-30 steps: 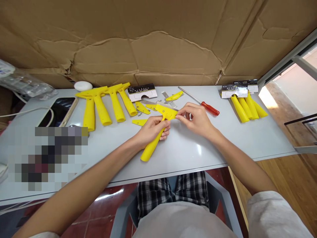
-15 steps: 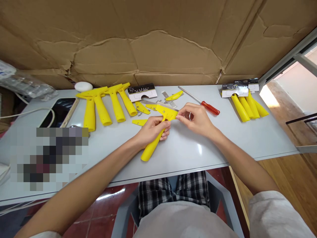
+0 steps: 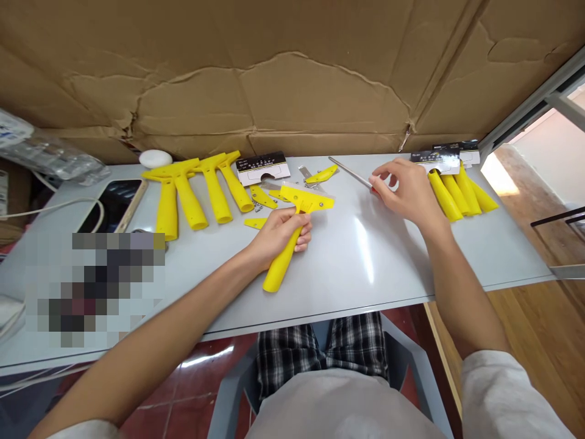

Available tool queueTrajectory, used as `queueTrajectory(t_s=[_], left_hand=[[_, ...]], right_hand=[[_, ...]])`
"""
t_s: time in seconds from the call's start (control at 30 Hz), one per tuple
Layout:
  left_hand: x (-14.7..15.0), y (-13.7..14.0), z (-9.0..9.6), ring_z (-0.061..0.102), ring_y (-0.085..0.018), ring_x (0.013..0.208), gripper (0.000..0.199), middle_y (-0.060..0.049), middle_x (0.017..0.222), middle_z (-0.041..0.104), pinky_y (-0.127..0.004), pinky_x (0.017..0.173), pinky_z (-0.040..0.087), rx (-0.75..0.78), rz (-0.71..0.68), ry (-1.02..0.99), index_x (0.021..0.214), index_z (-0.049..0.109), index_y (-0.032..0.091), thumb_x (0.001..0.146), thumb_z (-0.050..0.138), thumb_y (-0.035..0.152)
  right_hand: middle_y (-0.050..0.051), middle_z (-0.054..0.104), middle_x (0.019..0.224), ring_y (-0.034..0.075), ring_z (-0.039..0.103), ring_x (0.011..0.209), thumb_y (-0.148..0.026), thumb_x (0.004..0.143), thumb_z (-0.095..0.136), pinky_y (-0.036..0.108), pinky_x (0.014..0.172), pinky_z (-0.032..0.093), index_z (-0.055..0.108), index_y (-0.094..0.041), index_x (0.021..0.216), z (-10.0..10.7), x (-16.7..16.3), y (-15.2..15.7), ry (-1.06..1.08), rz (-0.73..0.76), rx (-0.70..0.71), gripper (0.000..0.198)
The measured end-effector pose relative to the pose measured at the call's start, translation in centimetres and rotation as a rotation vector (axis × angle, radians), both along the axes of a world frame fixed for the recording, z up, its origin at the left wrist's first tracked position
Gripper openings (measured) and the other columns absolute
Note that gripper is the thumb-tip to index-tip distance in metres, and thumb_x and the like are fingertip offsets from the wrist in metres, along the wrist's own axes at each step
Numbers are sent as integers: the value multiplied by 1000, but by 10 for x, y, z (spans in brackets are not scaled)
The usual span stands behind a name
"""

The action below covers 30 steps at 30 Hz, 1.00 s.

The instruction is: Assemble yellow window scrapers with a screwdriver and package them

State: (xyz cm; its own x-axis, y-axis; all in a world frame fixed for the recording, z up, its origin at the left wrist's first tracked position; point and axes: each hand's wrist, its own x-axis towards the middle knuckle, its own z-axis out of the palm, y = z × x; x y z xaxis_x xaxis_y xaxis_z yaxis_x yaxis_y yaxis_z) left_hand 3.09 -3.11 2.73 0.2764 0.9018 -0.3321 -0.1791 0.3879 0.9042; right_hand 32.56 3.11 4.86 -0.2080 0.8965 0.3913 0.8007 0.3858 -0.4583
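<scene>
Scraper (image 3: 287, 253) is held left of the screwdriver (image 3: 351, 173), wrapped by the left hand (image 3: 287, 233), apparently to leave its head (image 3: 308, 198) uncovered; whether the screwdriver is clasped by fingers of the right hand (image 3: 406, 190) cannot be told. Near the screwdriver, 1 plate (image 3: 322, 175) is laid.

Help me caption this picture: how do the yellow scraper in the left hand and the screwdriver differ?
Shape: the yellow scraper has a broad T-shaped head; the screwdriver has a thin, straight shaft.
Colour: the scraper is yellow; the screwdriver shows silvery metal and a little red.
Hold: the left hand grips the scraper; the right hand mostly hides the screwdriver's handle.
Shared: a hand partly covers each.
</scene>
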Motion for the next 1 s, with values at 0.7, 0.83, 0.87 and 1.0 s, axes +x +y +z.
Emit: queueTrajectory(t_s=[0.7,0.83,0.87,1.0], left_hand=[[0,6,7,47,-7,54,39,3,67,53,-19,43,38,37,245,-90,72,49,20,83,86,27],[1,6,9,46,-7,54,44,3,67,52,-18,43,38,19,248,-88,72,48,21,84,89,30],[0,5,9,46,-7,53,44,3,67,52,-18,43,38,18,244,-88,71,48,21,84,89,30],[-1,5,6,47,-7,53,43,3,67,52,-19,43,39,37,227,-104,70,48,20,82,89,28]], right_hand=[[-2,84,86,19,69,50,-41,76,102,31,37,53,53,-29,96,17,38,18,972,317,221,54],[-3,84,83,18,66,46,-41,75,103,30,34,51,51,-29,93,19,35,16,983,330,213,56],[-3,84,83,18,66,46,-41,75,103,30,34,51,51,-29,93,19,34,16,981,325,218,56],[-3,84,84,18,67,47,-42,74,103,30,35,52,51,-29,91,19,33,15,971,299,210,56]])
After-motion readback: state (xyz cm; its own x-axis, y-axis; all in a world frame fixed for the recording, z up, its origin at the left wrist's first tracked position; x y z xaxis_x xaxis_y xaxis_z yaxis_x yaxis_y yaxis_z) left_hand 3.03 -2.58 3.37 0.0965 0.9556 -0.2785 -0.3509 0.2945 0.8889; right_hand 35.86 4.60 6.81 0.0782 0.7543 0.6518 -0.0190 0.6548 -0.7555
